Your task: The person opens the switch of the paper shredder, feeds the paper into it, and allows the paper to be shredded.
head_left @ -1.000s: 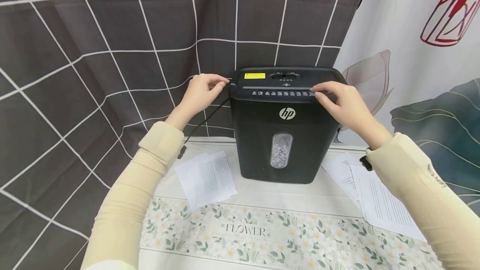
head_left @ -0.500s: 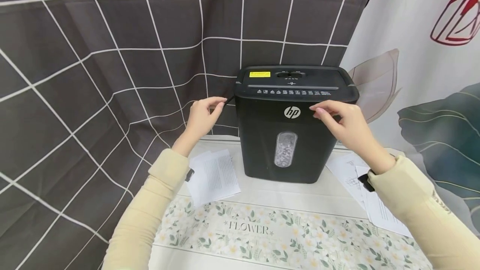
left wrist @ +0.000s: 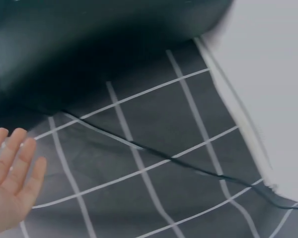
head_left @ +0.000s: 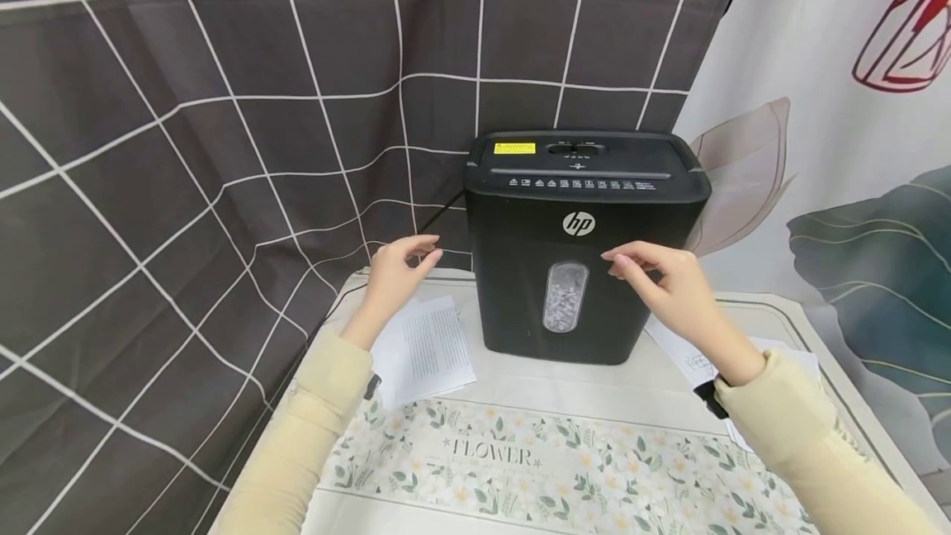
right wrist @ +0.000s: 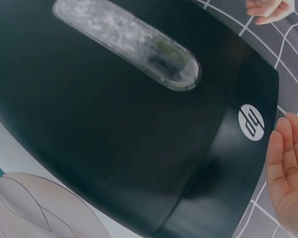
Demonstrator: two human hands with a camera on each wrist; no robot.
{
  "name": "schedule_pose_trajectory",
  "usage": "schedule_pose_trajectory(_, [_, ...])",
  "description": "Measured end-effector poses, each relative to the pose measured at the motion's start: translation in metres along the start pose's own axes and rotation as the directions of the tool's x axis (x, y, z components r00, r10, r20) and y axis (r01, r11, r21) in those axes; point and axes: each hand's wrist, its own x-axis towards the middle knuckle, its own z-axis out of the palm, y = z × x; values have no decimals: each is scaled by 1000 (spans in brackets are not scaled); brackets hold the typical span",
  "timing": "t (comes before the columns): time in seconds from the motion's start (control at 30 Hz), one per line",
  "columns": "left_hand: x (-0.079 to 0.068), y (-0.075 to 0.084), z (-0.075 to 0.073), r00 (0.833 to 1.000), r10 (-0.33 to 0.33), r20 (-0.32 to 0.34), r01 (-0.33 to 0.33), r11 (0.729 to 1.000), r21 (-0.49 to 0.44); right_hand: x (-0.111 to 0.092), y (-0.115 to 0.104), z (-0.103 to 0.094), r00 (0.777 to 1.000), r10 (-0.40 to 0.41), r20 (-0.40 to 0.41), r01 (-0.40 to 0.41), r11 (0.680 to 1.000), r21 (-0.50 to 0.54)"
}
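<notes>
A black HP paper shredder [head_left: 513,271] stands upright on the table, its clear window [head_left: 566,297] showing paper shreds inside. My left hand [head_left: 397,275] hovers to the left of the shredder, holding nothing, fingers loosely bent. In front of the shredder's right side is my right hand [head_left: 664,275], also holding nothing. From the left wrist view, the relaxed fingers of my left hand [left wrist: 12,181] appear beside the dark shredder body. The right wrist view has my right hand [right wrist: 290,173] with straight fingers near the HP logo [right wrist: 251,122].
Printed sheets [head_left: 431,349] lie left of the shredder; more papers [head_left: 674,347] are on the right, partly hidden by my right arm. A black cord [left wrist: 156,152] runs from the shredder along the gridded curtain [head_left: 297,48]. A floral strip [head_left: 550,469] crosses the table front.
Both hands have come down from the shredder's top edge, empty, to lower in front of and beside it. The view has shifted slightly; the shredder stays where it stood.
</notes>
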Motion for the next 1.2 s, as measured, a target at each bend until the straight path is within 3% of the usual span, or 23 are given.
schedule_pose_trajectory(0.2, [-20, -21, 12, 999, -32, 17, 33, 996, -85, -17, 4, 10, 1000, -6, -10, 6, 1000, 9])
schedule_pose_trajectory(0.5, [-56, -58, 31, 983, -186, 14, 185, 982, 41, -48, 20, 31, 998, -1, -61, 4, 999, 35])
schedule_pose_trajectory(0.7, [-75, -76, 41, 974, -224, -34, 226, 969, 103, -68, 29, 45, 997, 14, -73, -8, 997, 79])
schedule_pose_trajectory(0.9, [-85, -88, 54, 940, -311, -140, 334, 922, 196, -82, 37, 61, 997, 22, -76, -17, 998, 68])
schedule_pose_trajectory(1.2, [-90, -97, 66, 904, -385, -185, 422, 871, 251, -105, 46, 86, 994, 82, 75, -80, 996, -24])
